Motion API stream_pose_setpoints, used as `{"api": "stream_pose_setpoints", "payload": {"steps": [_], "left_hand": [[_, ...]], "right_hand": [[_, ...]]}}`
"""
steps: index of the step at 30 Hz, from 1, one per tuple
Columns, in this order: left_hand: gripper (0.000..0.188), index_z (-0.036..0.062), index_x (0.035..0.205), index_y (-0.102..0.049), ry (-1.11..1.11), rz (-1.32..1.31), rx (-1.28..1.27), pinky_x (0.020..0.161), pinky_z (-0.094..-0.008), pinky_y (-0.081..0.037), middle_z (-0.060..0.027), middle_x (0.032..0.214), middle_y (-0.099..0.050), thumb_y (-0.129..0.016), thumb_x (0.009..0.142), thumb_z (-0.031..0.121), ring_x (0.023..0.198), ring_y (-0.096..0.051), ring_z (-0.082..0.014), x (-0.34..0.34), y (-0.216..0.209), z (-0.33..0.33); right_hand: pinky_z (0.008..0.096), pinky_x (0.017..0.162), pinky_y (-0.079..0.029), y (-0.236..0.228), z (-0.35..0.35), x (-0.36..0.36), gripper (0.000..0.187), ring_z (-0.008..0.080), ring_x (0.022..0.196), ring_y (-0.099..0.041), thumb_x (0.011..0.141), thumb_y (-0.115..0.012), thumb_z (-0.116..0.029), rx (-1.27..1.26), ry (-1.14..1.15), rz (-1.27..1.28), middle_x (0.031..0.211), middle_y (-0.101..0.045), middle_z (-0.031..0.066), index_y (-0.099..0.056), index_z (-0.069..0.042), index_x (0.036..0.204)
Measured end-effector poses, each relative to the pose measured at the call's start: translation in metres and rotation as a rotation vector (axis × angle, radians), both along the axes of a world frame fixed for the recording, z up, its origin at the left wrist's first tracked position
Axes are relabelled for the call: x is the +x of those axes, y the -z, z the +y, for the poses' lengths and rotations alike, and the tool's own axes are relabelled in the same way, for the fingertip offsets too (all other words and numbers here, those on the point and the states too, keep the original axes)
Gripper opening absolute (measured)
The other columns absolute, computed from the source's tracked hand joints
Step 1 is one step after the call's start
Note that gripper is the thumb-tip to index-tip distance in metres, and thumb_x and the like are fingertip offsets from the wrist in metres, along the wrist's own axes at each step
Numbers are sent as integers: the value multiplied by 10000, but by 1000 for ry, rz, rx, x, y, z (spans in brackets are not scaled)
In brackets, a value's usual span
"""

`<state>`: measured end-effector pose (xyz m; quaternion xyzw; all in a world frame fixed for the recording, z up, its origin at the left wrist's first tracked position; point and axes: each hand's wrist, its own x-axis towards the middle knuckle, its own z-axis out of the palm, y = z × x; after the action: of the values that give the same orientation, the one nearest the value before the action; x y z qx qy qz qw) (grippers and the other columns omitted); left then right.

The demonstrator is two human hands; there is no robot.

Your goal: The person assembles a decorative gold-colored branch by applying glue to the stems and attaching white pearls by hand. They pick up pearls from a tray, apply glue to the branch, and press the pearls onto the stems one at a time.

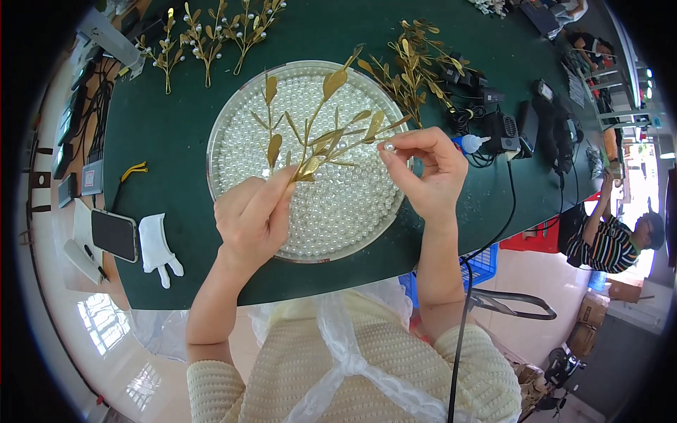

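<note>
Pinching, right hand (427,169): thumb and index fingertip closed on one pearl (388,146), close by the sprig's right-side twigs; whether pearl and twig touch cannot be told.

Left hand (254,211): fingers shut round the stem base of one gold sprig (328,143), held up over the tray (211,154), leaves fanned outward.

Tray: round, silver-rimmed, spread with loose pearls (331,222), set on the green surface (173,190).

Advice, as judged: keep the stem grip low and firm, so the twig does not swing; turn the sprig, not the pearl, to present a bare twig end; bring the pearl in straight, fingertips behind it; press lightly, thin twigs probably bending easily.

Also on the surface: sprigs with pearls (204,44), upper left; further gold sprigs (411,67), upper right; bottle (474,144), beyond the right hand.
</note>
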<state>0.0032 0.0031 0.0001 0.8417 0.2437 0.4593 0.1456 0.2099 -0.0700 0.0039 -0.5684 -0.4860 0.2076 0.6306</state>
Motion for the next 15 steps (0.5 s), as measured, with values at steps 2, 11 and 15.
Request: {"api": "stream_pose_setpoints", "payload": {"steps": [2, 11, 15], "left_hand": [[184, 9, 872, -625, -5, 12, 8, 383, -266, -297, -31, 496, -407, -629, 690, -22, 402, -402, -142, -1, 0, 1], [233, 24, 909, -627, 9, 35, 64, 385, -271, -291, -23, 501, -377, -633, 680, -17, 406, -390, -146, -2, 2, 0], [239, 23, 913, -626, 6, 55, 59, 385, -270, -292, -22, 501, -376, -629, 678, -22, 406, -389, -145, -2, 1, -1]], "right_hand": [[165, 522, -402, 2, 1, -1, 152, 49, 554, -518, 635, -685, 31, 18, 19, -36, 689, -586, 19, -596, -16, 749], [156, 519, -372, 0, -2, 2, 175, 46, 563, -507, 642, -657, 86, 24, 119, -212, 726, -589, 29, -599, 21, 793], [155, 508, -358, 0, -3, 3, 182, 48, 547, -490, 632, -656, 89, 34, 131, -226, 718, -590, 31, -602, 15, 790]]}}
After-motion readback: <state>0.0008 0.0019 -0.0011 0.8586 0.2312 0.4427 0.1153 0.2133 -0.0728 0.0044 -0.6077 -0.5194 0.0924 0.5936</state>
